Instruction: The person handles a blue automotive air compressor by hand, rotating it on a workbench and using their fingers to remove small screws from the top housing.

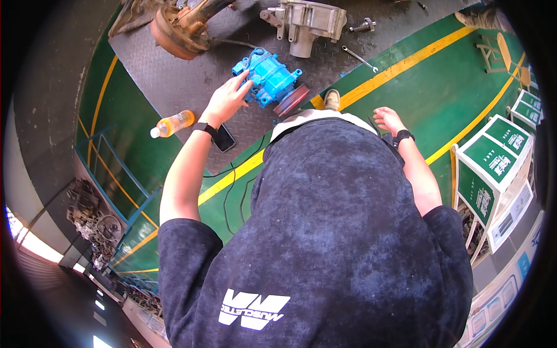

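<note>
On the dark metal plate (180, 87) lies a blue compressor (268, 75) with a reddish, grooved pulley (292, 101) at its right end. My left hand (226, 103) reaches over its left side, fingers stretched and apart. The fingertips overlap the blue body in view; whether they press on it I cannot tell. Close to the left wrist are a black phone (224, 139), lying flat, and an orange drink bottle (174, 123) on its side. My right hand (389, 120) hangs off to the right with nothing visible in it, fingers loosely bent and apart, away from the compressor.
Behind the compressor stand a rusty drum-shaped part (177, 35) and a grey metal housing (307, 26). A small gear shaft (364, 25) and a wrench (360, 59) lie to their right. Black cables (232, 185) cross the green floor. Green-and-white panelled stands (493, 156) are at right.
</note>
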### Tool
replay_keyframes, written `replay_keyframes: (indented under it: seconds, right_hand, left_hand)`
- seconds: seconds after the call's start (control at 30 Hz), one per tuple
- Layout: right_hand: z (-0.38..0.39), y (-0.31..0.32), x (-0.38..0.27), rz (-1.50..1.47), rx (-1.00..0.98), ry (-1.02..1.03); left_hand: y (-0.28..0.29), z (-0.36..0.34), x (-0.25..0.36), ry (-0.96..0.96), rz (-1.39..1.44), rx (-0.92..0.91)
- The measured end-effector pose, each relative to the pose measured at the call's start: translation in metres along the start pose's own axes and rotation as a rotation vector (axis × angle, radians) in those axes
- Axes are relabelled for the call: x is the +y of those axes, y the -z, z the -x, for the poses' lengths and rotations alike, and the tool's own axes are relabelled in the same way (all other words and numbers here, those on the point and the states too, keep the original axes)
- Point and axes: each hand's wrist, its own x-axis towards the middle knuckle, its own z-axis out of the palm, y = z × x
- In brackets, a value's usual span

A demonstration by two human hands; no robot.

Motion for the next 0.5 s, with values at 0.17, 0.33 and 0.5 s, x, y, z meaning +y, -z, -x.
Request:
replay_keyframes:
  seconds: [0.17,0.33,0.5]
  right_hand:
    - [0.001,0.0,0.003,0.001,0.001,0.005]
    - [0.004,0.001,0.005,-0.02,0.029,0.005]
    - [0.008,0.004,0.009,-0.046,0.044,0.007]
  left_hand:
    - [-0.002,0.0,0.002,0.026,0.015,0.002]
    - [-0.002,-0.001,0.009,0.078,0.086,0.012]
    - [0.001,0.012,0.018,0.238,0.1,0.119]
